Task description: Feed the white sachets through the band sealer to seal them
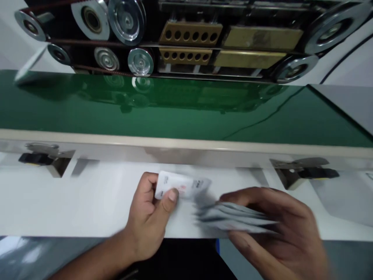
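My left hand (150, 212) pinches a small white packet (182, 186) with red and grey print between thumb and fingers, just above the white shelf (58, 202). My right hand (279, 229) is curled around a fanned stack of grey-white pouches (233, 217), blurred by motion, to the right of the packet. Both hands hover in front of the green conveyor belt (175, 116) of a band sealing machine.
Behind the belt stands the sealer head with silver pulleys (126, 17), a thin belt and brass blocks (190, 35). Two metal brackets with black knobs (37, 157) (305, 173) sit under the belt's front rail. A white object (29, 70) lies at the belt's far left.
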Demonstrator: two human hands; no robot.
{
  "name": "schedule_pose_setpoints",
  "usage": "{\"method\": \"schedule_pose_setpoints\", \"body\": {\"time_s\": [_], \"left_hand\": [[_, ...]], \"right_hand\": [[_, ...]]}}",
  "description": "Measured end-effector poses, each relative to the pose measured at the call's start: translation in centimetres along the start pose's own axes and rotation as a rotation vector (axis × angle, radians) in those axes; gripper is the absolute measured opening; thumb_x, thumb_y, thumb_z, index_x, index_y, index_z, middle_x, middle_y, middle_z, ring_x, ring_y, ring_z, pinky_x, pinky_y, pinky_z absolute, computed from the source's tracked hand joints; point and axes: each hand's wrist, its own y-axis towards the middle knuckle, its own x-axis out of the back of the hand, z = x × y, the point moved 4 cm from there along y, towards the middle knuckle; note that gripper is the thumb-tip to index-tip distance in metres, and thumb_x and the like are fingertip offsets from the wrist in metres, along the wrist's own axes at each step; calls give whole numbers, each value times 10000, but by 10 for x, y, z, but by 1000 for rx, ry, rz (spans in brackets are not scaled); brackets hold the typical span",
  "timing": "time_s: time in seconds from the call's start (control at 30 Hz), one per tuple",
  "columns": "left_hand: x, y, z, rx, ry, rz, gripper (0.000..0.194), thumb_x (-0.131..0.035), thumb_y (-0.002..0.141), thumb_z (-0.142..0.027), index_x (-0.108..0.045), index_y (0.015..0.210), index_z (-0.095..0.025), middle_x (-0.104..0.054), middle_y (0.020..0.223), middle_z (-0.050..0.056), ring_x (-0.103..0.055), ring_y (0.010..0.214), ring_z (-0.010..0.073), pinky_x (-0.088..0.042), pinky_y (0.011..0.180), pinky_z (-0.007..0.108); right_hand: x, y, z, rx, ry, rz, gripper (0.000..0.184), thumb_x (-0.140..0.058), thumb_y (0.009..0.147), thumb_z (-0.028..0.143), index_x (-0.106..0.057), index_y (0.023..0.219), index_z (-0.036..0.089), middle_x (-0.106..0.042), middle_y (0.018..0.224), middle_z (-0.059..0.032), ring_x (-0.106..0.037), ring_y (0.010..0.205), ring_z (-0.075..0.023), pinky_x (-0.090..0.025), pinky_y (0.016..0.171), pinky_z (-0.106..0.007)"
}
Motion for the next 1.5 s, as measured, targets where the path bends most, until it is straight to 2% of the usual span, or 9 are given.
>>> {"method": "schedule_pose_setpoints", "body": {"time_s": [0.13, 0.3, 0.5, 0.7, 0.9, 1.0, 1.13, 1.3, 1.5], "left_hand": [[-5, -2, -2, 109, -62, 210, 94, -582, 998, -300, -577, 1092, -291, -714, 1038, -50, -632, 916, 91, -504, 844, 205], [-4, -3, 1, 116, 23, 253, 157, -509, 1030, -314, -613, 1146, -314, -717, 1078, -44, -638, 988, 109, -500, 874, 220], [-5, -4, 0, -94, 73, 107, 380, -539, 1004, -233, -496, 1353, -376, -562, 1448, -46, -445, 1396, 146, -302, 1194, 259], [-10, -8, 4, -68, 130, 303, 515, -603, 969, -294, -401, 1433, -391, -556, 1443, 0, -485, 1361, 199, -367, 1151, 321], [-9, -3, 3, -23, -110, 183, 513, -636, 945, -412, -396, 1398, -388, -459, 1529, 43, -364, 1454, 258, -259, 1210, 442], [-18, -3, 2, 87, -318, 315, 642, -699, 886, -485, -348, 1412, -378, -418, 1540, 91, -428, 1401, 307, -315, 1178, 507], [-22, -7, 5, 174, -385, 497, 762, -681, 925, -392, -186, 1503, -353, -343, 1619, 109, -310, 1492, 273, -251, 1232, 456], [-12, -5, 15, 377, -500, 253, 565, -670, 930, -273, -398, 1424, -243, -599, 1452, 123, -510, 1373, 290, -349, 1183, 480], [-15, 2, 11, 545, -596, -19, 544, -808, 682, -213, -652, 1202, -179, -809, 892, 63, -717, 1047, 361, -511, 1013, 527]], "right_hand": [[-18, 6, -9, -11, -72, 73, 590, -676, 874, 102, -470, 1387, 310, -610, 1151, -53, -656, 977, -184, -613, 801, -245], [-24, 7, -13, 45, -162, 128, 572, -668, 887, 160, -444, 1400, 277, -489, 1270, -85, -570, 1114, -221, -569, 903, -312], [-24, 4, -5, 310, -373, 163, 499, -625, 888, 71, -468, 1341, 210, -506, 1210, -97, -521, 1164, -235, -506, 997, -355], [-33, 4, -22, 200, -424, 285, 435, -552, 952, 124, -443, 1369, 181, -557, 1229, -123, -565, 1154, -230, -545, 986, -377], [-30, -3, 1, 387, -375, 89, 564, -557, 856, -16, -471, 1350, 242, -615, 1205, -74, -606, 1139, -218, -552, 1006, -361], [-35, -7, 9, 443, -415, -134, 614, -581, 803, -56, -483, 1323, 254, -574, 1202, -70, -593, 1137, -220, -530, 1045, -360], [-67, -10, 5, 455, -473, 41, 430, -515, 851, 15, -515, 1260, 148, -489, 1281, -149, -482, 1266, -295, -438, 1135, -476], [-77, -19, 0, 366, -214, 311, 817, -662, 900, 259, -157, 1524, 106, -329, 1492, -202, -243, 1471, -346, -219, 1257, -528], [-54, -22, -16, 16, 77, -74, 581, -612, 929, 204, -352, 1446, 258, -431, 1396, -131, -467, 1319, -298, -428, 1133, -490]]}}
